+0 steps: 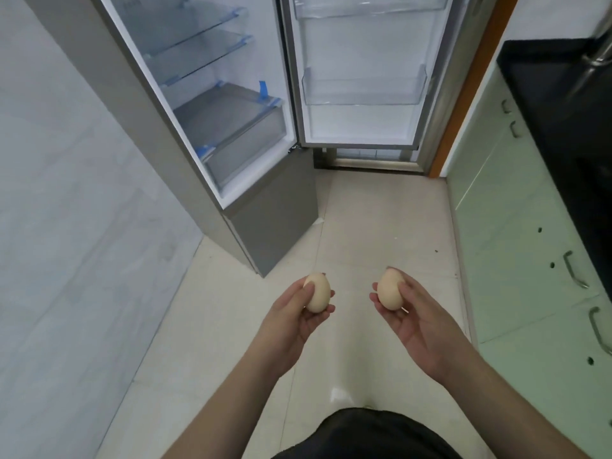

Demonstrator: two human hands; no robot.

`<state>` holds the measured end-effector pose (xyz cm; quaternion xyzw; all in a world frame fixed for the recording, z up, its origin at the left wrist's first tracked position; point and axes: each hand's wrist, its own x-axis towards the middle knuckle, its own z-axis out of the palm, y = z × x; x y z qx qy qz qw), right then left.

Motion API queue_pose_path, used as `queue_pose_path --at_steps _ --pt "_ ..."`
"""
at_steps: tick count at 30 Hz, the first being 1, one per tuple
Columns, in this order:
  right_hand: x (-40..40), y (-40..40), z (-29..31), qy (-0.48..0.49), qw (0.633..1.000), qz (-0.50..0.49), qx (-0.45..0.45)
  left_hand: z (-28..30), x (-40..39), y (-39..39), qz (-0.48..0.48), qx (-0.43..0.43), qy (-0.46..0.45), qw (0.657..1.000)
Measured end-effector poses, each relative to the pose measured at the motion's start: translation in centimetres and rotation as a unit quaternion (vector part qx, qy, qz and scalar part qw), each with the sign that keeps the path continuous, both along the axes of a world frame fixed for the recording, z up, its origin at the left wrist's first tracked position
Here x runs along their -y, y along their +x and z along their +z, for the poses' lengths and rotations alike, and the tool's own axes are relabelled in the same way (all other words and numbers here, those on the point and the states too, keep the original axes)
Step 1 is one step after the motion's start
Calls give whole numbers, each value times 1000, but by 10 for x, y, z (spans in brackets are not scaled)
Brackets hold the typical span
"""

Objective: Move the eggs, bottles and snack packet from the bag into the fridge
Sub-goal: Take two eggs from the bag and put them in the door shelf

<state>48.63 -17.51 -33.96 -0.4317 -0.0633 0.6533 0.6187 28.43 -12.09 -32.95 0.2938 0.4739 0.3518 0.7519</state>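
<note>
Beige eggs sit in both hands, one each. The left hand (298,313) curls its fingers around the left egg (317,292). The right hand (410,316) curls its fingers around the right egg (390,289). Both eggs are held over the pale floor (364,220). Ahead, the fridge (212,111) stands open, with clear shelves and a door bin (364,89).

Two eggs: left egg (317,293), right egg (390,289). Two hands: left hand (298,318), right hand (410,321). One open fridge (185,154); two glass shelves (195,48), one drawer (238,140). Door bins (362,91): two, possibly more out of frame.
</note>
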Motion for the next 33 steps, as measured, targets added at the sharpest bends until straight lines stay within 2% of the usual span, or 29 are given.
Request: queue_pose_path --at_steps 6,13,22,27,33 --pt "-59 34 5 6 1000 -14 -25 10 -54 39 -1 40 3 999" --pt "-153 26 5 6 999 -9 -37 13 -139 48 -4 66 31 997" --pt "-315 8 47 37 999 6 20 26 -284 14 -14 85 65 994" --pt "-368 9 61 55 998 -37 22 35 -361 17 -53 88 82 991" --pt "-412 41 72 77 994 -64 42 48 -422 56 -66 100 98 988"
